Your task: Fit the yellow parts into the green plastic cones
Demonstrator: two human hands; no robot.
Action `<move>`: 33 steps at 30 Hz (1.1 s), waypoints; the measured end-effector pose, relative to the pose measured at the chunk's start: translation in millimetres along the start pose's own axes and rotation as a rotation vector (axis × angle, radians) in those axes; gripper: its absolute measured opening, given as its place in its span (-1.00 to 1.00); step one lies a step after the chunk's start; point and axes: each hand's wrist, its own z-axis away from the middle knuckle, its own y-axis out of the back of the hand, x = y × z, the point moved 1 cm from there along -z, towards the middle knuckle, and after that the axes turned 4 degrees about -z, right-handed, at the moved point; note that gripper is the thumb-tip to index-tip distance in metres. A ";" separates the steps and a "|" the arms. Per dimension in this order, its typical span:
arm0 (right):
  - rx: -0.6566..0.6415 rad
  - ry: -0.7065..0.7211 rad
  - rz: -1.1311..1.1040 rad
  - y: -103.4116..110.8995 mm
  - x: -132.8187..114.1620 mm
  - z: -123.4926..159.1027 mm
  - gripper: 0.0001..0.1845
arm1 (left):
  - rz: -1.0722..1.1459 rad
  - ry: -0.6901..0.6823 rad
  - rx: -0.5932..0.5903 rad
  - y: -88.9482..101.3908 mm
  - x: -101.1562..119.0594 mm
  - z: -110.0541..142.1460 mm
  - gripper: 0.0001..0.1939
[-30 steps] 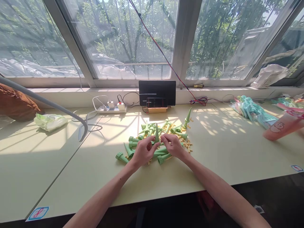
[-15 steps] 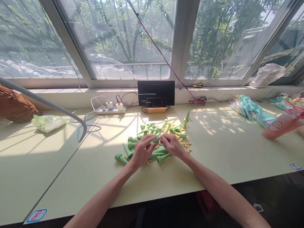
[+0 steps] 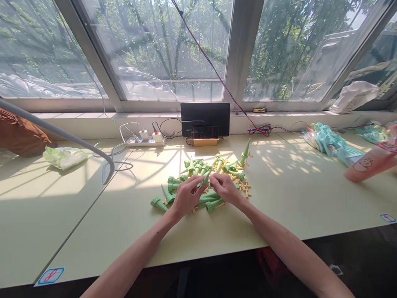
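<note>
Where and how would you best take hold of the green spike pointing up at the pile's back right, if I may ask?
I would pinch the spike midway up its body, coming from above: its taper points up, exposed, while other green spikes and yellow pieces crowd its base.

Cone pile (image 3: 214,205) lies in front of you, mid table (image 3: 124,236). Phone (image 3: 204,132) behind it, tablet (image 3: 204,114) behind phone. Left of those: power strip (image 3: 145,142), then packet (image 3: 65,157), then sack (image 3: 20,132) at your far left. Right: wire bundle (image 3: 261,130), then straps (image 3: 328,140); cup (image 3: 364,166) nearer you, farther right. Windowsill (image 3: 288,120) runs behind everything.
</note>
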 end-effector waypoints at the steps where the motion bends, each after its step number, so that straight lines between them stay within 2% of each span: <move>1: -0.005 -0.002 -0.003 0.2 0.1 0.0 -0.55 | 0.001 0.006 -0.004 0.4 0.7 -0.4 -0.83; 10: -0.035 0.035 -0.012 2.5 -4.6 -0.6 -0.58 | 0.044 0.100 -0.033 2.9 4.1 -2.1 -0.83; 17: -0.050 0.129 0.108 4.3 -9.3 0.3 -0.59 | 0.295 0.368 -0.124 4.1 8.9 -3.0 -0.71; 21: -0.057 0.158 0.134 4.3 -7.9 0.8 -0.61 | 0.425 0.459 -0.190 6.7 15.0 -6.4 -0.67; 24: -0.057 0.167 0.145 3.6 -6.8 1.0 -0.61 | 0.429 0.446 -0.195 5.7 13.6 -6.2 -0.67; 33: -0.044 0.148 0.156 4.2 -6.5 1.2 -0.61 | 0.148 0.205 -0.082 0.8 1.6 -0.1 -0.70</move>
